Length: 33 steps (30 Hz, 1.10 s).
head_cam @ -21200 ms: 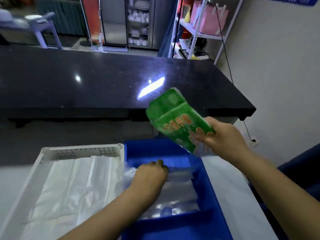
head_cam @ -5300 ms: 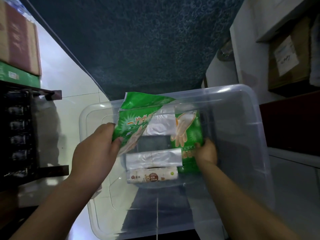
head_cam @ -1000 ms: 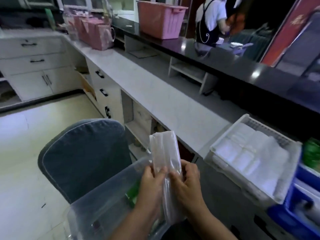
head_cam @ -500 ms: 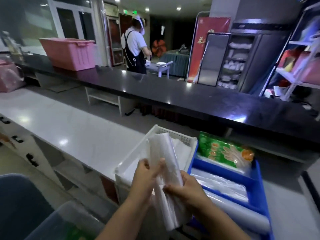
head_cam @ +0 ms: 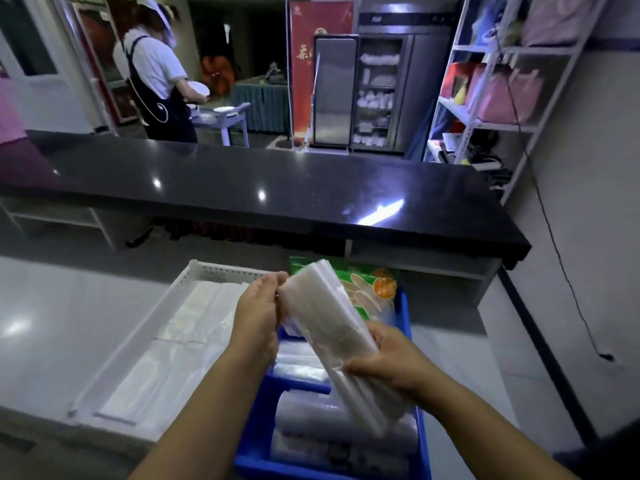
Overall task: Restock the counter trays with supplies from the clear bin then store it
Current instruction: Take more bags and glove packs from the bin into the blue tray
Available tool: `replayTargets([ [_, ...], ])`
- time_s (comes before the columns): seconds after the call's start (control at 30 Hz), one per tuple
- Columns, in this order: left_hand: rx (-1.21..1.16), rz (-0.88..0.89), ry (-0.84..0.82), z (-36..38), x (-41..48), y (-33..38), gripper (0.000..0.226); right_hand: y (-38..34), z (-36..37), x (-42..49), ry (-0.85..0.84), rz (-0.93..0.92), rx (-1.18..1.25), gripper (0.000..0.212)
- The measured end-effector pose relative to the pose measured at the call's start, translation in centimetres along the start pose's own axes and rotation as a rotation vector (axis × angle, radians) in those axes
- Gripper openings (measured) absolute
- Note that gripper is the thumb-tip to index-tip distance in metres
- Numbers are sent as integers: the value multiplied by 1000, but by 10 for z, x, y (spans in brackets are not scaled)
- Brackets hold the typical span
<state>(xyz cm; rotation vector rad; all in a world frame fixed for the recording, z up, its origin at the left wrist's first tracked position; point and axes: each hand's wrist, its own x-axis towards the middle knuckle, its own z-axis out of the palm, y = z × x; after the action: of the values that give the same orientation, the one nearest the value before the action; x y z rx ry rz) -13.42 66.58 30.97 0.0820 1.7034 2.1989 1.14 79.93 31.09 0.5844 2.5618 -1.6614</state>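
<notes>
Both hands hold one pack of clear plastic bags (head_cam: 325,327) above the blue tray (head_cam: 403,306). The left hand (head_cam: 258,315) is closed on the pack's far upper end, fingers curled round its edge and pinching it. The right hand (head_cam: 386,358) is wrapped round the pack lower down, thumb on top, fingers underneath and out of sight. The pack slants from upper left to lower right, its near end hanging over the tray's front compartment.

The blue tray sits on the pale table (head_cam: 62,327), touching the white tray (head_cam: 138,351) on its left. In its front compartment lie rolls of clear bags (head_cam: 332,434) (stacked, two or three deep, though I cannot count them for sure). Its middle compartment holds more clear film (head_cam: 298,362). At the far end a green packet (head_cam: 367,289) printed with gloves leans up, partly hidden behind the held pack. The white tray has a perforated far wall and is lined with flat folded white bags (head_cam: 180,344).

The clear bin does not appear in this view.

Beyond the table runs a glossy black counter (head_cam: 277,188). Behind it a person in a dark apron (head_cam: 156,77) stands with their back turned at a small cart. To the right stands a glass-door cabinet (head_cam: 375,95), then a white shelf rack (head_cam: 491,91) carrying pink bags.
</notes>
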Motion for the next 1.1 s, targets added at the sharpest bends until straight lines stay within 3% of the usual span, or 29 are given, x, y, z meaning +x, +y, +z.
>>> replayTargets([
  [0.1, 171, 17, -87, 2, 20, -21, 10, 14, -29, 1, 128, 49, -14, 39],
  [0.17, 499, 77, -247, 2, 31, -45, 12, 20, -47, 2, 241, 89, -26, 39],
  [0.23, 972, 152, -435, 2, 40, -68, 11, 25, -58, 2, 346, 122, -35, 39],
  [0.3, 1409, 249, -583, 3, 45, -83, 25, 29, -64, 2, 425, 154, -65, 39],
  [0.43, 1800, 428, -767, 7, 49, -100, 32, 35, -62, 6, 505, 207, -225, 38],
  [0.6, 1857, 405, -755, 2, 58, -108, 57, 33, -47, 11, 512, 194, -452, 30],
  [0.77, 1724, 267, -749, -1, 63, -107, 53, 22, -35, 25, 445, 89, -771, 26],
  [0.9, 1581, 204, -761, -7, 62, -103, 40, 21, -25, 42, 442, -71, -913, 35],
  [1.1, 1538, 428, -754, -17, 42, -91, 22, 29, -14, 70, 410, -227, -1106, 31],
])
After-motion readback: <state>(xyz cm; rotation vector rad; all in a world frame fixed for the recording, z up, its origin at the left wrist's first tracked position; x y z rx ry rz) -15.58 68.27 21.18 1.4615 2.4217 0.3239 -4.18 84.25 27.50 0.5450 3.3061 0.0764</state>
